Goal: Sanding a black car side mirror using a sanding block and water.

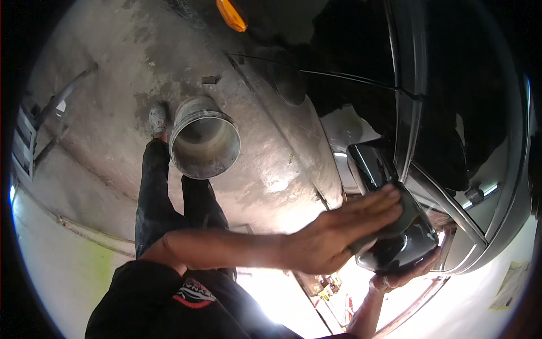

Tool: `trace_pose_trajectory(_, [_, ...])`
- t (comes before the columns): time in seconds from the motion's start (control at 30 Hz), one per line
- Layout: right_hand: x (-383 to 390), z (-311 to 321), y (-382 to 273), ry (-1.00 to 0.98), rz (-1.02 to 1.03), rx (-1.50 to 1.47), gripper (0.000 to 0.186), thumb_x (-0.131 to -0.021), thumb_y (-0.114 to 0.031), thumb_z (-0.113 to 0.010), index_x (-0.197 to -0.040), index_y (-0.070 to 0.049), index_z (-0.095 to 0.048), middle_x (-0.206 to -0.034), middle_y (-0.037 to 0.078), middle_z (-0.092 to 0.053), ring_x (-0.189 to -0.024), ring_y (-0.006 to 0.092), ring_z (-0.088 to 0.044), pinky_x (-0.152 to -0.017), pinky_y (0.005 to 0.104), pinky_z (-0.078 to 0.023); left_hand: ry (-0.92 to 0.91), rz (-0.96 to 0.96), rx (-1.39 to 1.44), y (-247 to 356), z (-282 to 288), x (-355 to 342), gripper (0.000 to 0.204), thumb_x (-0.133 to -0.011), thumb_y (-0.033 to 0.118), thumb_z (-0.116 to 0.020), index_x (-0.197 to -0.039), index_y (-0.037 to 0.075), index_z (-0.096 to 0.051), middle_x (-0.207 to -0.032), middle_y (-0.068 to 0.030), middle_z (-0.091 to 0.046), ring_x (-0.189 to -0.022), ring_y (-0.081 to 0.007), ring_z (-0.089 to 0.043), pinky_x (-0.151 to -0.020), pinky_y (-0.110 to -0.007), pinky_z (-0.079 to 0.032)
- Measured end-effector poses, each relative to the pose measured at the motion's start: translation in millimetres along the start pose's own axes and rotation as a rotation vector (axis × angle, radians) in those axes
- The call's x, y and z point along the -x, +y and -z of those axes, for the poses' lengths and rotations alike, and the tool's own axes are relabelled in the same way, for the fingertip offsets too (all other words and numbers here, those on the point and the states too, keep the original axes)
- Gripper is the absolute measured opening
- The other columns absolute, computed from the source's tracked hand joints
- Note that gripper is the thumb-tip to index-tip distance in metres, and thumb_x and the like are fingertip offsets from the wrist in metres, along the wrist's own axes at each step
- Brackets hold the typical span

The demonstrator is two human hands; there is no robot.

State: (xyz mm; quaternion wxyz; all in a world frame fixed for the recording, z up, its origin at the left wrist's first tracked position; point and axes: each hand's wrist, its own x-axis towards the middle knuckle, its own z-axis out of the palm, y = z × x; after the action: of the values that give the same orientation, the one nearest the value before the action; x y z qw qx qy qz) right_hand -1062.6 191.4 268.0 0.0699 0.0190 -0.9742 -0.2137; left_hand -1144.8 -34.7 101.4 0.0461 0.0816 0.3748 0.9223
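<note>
A glossy black side mirror (398, 246) juts out from a black car (350, 48) on the right. Across the top of its housing lies my left hand (339, 231), fingers stretched out and pressed flat, slightly blurred. A duller dark patch shows by the fingertips; whether a thin pad lies under the palm I cannot tell. From beneath, my right hand (403, 277) cups the lower edge of the mirror housing, its fingers partly hidden behind it.
A grey, stained bucket (195, 106) stands on the concrete floor (276, 141) by my feet. Beyond it lies a small dark block (211, 80). A metal frame (25, 138) is at far left. An orange lamp (232, 15) sits on the car.
</note>
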Motion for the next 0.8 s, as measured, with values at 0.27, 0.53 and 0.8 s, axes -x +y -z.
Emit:
trace_pose_trajectory(0.27, [-3, -13, -3, 0.057, 0.018, -0.379, 0.103, -0.103, -0.081, -0.028, -0.171, -0.005, -0.016, -0.172, 0.026, -0.021, -0.157, 0.0404, -0.027, -0.125, 0.0593, -0.031, -0.203, 0.168, -0.131, 9, 13, -23, 0.049, -0.109, 0.016, -0.056, -0.156, 0.002, -0.050, -0.161, -0.0209, -0.050, -0.155, -0.0372, -0.040, -0.128, -0.053, -0.037])
trace_pose_trajectory(0.53, [2, -12, 3, 0.023, 0.009, -0.309, 0.106, -0.103, -0.083, -0.020, -0.170, -0.002, -0.013, -0.171, 0.026, -0.021, -0.158, 0.0406, -0.025, -0.126, 0.0591, -0.028, -0.250, 0.092, -0.174, 12, 15, -33, 0.053, -0.098, 0.001, -0.059, -0.150, -0.004, -0.054, -0.158, -0.0272, -0.051, -0.151, -0.0417, -0.046, -0.128, -0.054, -0.035])
trace_pose_trajectory(0.8, [2, -4, 1, -0.028, 0.023, -0.206, 0.106, -0.102, -0.084, -0.019, -0.171, -0.004, -0.012, -0.170, 0.025, -0.020, -0.158, 0.0385, -0.026, -0.125, 0.0581, -0.032, -0.170, -0.022, -0.195, 11, 1, -12, 0.064, -0.092, 0.007, -0.074, -0.151, -0.005, -0.053, -0.158, -0.0271, -0.051, -0.153, -0.0402, -0.044, -0.128, -0.054, -0.037])
